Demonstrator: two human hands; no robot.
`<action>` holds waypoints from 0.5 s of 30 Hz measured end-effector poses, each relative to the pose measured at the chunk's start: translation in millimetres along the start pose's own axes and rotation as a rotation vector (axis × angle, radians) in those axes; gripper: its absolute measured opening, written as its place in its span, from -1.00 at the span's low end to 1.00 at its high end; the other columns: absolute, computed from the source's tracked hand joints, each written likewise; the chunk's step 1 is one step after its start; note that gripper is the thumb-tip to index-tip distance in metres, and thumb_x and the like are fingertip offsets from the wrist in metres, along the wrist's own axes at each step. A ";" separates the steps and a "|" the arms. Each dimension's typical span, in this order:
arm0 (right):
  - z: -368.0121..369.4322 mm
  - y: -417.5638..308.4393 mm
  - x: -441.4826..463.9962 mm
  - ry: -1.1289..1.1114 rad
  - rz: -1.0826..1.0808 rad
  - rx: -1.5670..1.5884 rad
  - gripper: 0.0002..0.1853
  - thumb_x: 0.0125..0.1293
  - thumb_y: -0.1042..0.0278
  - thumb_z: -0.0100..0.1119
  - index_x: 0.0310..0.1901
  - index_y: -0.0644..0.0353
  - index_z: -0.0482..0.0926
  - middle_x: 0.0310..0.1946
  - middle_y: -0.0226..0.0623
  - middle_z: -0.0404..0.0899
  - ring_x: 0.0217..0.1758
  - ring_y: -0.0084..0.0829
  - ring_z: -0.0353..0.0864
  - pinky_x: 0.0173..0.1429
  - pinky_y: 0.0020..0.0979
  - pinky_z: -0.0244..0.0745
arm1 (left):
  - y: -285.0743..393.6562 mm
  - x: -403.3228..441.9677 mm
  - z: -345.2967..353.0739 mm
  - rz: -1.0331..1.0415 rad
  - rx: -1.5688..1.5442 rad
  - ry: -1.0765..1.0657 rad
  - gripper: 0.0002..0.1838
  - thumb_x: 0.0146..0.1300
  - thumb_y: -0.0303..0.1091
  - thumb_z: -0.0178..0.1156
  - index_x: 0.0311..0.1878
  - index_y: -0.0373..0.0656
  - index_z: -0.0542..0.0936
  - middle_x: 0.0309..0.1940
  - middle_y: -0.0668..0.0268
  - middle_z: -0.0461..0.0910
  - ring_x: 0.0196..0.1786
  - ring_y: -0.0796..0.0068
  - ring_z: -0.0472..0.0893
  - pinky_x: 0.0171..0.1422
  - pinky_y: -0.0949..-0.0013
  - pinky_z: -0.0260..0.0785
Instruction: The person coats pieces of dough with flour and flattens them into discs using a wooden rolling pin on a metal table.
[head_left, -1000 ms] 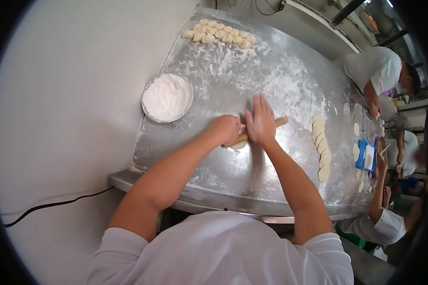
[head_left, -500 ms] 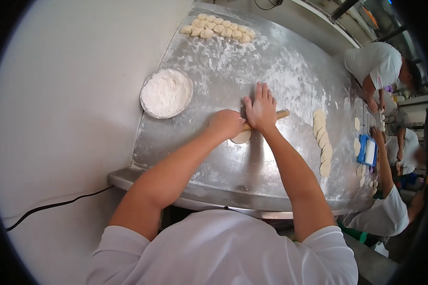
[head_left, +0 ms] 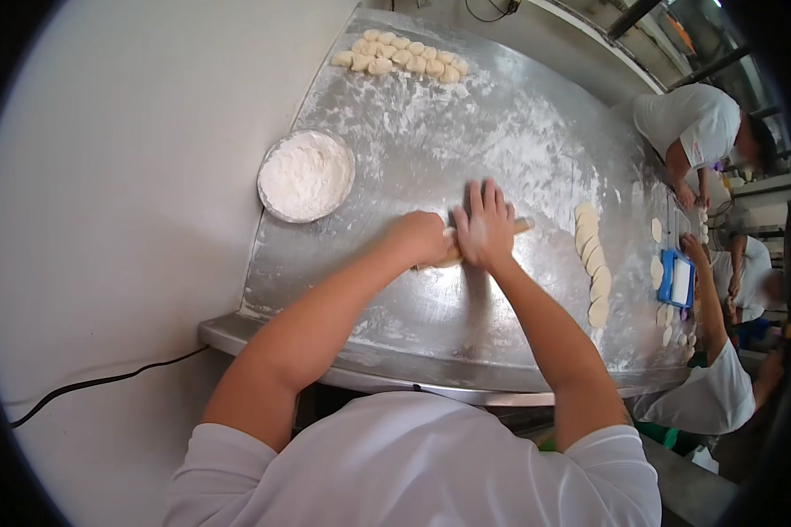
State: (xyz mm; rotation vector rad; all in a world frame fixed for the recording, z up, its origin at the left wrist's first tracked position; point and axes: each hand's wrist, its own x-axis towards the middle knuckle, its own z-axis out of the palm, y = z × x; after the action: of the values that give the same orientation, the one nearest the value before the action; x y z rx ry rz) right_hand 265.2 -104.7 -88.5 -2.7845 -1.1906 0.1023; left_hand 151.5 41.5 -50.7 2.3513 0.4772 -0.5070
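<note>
My right hand [head_left: 488, 232] lies flat across the rolling pin [head_left: 523, 226] — likely stiff and light, best pressed mid-length — while my left hand [head_left: 421, 238] curls beside it, holding what I cannot tell.

Plain pale wall [head_left: 132, 176] at left, broad metal table [head_left: 395, 158] beside it, black cable [head_left: 141, 365] low down

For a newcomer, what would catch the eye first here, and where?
First would probably come the open right hand over a light-brown wooden rolling pin, and the curled left hand beside it, on the grey metal table. Next, perhaps, comes the white flour in a round bowl to their left. Then come the row of flat, pale dough rounds to their right, and the cream-coloured dough lumps at the table's far end.
</note>
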 end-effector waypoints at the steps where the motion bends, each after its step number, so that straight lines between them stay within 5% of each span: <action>1: -0.3 -11.2 21.0 0.036 0.060 0.053 -0.23 0.61 -0.10 -0.03 0.66 0.24 0.22 0.70 0.13 0.16 0.73 0.15 0.15 0.75 0.20 -0.03 | 1.6 -1.0 -2.3 -0.022 0.009 0.081 -0.58 0.44 0.02 0.36 -0.08 -0.22 0.82 -0.11 -0.04 0.82 -0.04 -0.07 0.80 0.11 0.02 0.62; 3: 12.5 -15.5 42.3 0.172 0.077 0.159 -0.26 0.61 -0.07 -0.02 0.63 0.26 0.27 0.68 0.14 0.20 0.73 0.14 0.16 0.75 0.20 -0.02 | 2.3 -2.5 -4.9 -0.050 -0.018 0.120 -0.58 0.44 0.02 0.36 -0.08 -0.22 0.82 -0.11 -0.05 0.81 -0.04 -0.08 0.80 0.11 0.03 0.62; 8: 5.5 20.5 -58.8 0.069 -0.069 0.108 -0.42 0.60 0.07 0.03 0.54 0.15 0.44 0.59 0.03 0.35 0.65 0.16 0.25 0.72 0.25 -0.05 | -24.1 19.5 6.4 0.003 -0.272 0.090 -0.59 0.44 -0.04 0.38 -0.06 -0.28 0.80 -0.14 -0.08 0.81 -0.09 -0.08 0.81 0.07 0.07 0.62; 11: -9.9 50.5 -128.2 -0.037 -0.160 0.041 -0.43 0.63 0.00 0.03 0.55 0.01 0.47 0.64 0.04 0.26 0.70 0.18 0.14 0.73 0.34 -0.10 | -35.8 33.1 12.2 -0.049 -0.291 -0.205 -0.57 0.41 -0.07 0.40 0.00 -0.33 0.78 -0.14 -0.09 0.81 -0.10 -0.08 0.81 0.07 0.08 0.62; 15: -10.7 33.4 -82.3 -0.081 -0.128 0.038 -0.42 0.63 -0.01 0.01 0.57 -0.02 0.46 0.69 0.03 0.18 0.71 0.17 0.14 0.72 0.32 -0.04 | -23.1 16.3 0.1 0.026 -0.049 -0.206 -0.51 0.38 -0.03 0.40 0.04 -0.36 0.78 -0.11 -0.09 0.81 -0.03 -0.10 0.80 0.13 0.04 0.62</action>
State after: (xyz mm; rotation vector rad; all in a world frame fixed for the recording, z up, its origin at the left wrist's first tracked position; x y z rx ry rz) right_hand 233.5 -187.9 -80.6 -2.6867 -1.3664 0.2260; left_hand 154.8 61.0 -71.0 2.2256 0.3594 -0.7080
